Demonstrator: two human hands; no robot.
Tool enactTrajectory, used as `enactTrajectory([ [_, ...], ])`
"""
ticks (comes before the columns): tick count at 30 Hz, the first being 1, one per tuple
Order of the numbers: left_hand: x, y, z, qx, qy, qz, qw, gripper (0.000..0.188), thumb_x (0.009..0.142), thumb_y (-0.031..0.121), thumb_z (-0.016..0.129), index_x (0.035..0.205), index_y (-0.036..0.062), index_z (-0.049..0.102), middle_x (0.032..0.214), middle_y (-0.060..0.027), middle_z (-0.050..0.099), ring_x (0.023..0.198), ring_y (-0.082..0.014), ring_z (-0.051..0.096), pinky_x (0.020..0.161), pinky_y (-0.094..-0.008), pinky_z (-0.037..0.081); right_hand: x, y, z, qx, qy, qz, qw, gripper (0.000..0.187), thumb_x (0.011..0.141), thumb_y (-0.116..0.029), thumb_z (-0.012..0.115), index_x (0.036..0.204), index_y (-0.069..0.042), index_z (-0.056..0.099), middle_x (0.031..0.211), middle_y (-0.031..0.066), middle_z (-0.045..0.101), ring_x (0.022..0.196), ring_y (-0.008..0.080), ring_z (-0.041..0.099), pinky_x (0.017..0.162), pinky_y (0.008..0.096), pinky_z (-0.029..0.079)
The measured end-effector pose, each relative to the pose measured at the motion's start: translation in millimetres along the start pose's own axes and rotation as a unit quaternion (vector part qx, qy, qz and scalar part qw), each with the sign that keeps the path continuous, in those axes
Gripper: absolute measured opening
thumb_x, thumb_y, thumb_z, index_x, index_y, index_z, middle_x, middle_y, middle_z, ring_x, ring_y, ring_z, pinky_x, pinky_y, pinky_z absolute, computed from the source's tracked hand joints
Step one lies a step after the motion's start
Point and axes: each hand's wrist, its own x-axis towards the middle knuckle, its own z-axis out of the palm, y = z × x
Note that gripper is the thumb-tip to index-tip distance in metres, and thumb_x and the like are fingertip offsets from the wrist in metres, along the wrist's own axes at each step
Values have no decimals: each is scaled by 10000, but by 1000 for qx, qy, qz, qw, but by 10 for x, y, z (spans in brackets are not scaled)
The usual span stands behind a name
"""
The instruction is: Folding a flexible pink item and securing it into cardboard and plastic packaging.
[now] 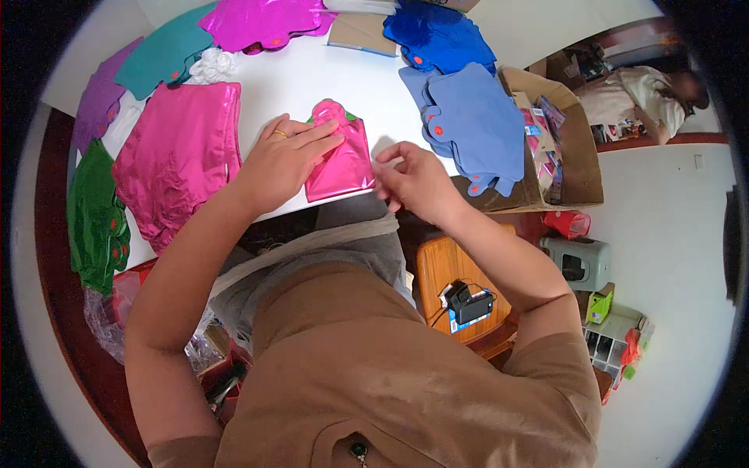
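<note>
A small folded piece of shiny pink foil, like a flattened balloon (342, 168), lies near the table's front edge. Bits of green show beside its rounded top. My left hand (285, 160), a ring on one finger, rests over its left side with the fingers stretched out flat. At the lower right edge of the foil, my right hand (417, 183) has its fingers curled in a pinch. Whether the foil's edge lies between those fingertips is hidden. Left of my left hand spreads a larger stack of pink foil sheets (183, 156).
Around the white table (269, 90) lie stacks of blue-grey (484, 125), dark blue (445, 39), magenta (261, 22), teal (160, 58) and green foil shapes (95, 222). A cardboard box (581, 168) holds packets at right. Below stands a wooden stool (441, 265) with black devices. Another person (636, 101) is farther back.
</note>
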Motion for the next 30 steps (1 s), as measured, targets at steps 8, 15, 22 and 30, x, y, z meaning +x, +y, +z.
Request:
enactTrajectory([
  [8, 2, 1, -21, 9, -10, 3, 1000, 403, 877, 154, 503, 1279, 147, 538, 1359, -36, 499, 1171, -242, 489, 1071, -523, 261, 61, -104, 32, -299, 62, -189, 933, 275, 824, -254, 700, 733, -11, 610, 571, 72, 588, 527, 148, 573, 507, 301, 435],
  [15, 14, 6, -26, 15, -17, 3, 1000, 406, 877, 156, 510, 1283, 150, 535, 1365, -33, 492, 1174, -233, 486, 1074, -521, 262, 133, -123, -39, -353, 3, -87, 932, 425, 743, -397, 755, 670, -10, 599, 584, 112, 599, 536, 242, 576, 553, 355, 455],
  [22, 9, -12, -14, 1, -15, 0, 1000, 398, 880, 164, 519, 1277, 160, 543, 1358, -24, 498, 1182, -222, 478, 1084, -515, 248, 181, -143, -75, -385, -20, -98, 917, 415, 732, -391, 768, 687, -9, 610, 611, 124, 604, 569, 236, 581, 569, 357, 458],
  [30, 11, -10, -22, 6, 5, 4, 1000, 376, 883, 173, 509, 1255, 171, 561, 1323, -12, 529, 1159, -207, 489, 1069, -495, 271, 207, -207, -149, -255, -43, -118, 959, 274, 753, -237, 756, 831, -8, 627, 727, 117, 629, 665, 214, 590, 629, 340, 468],
])
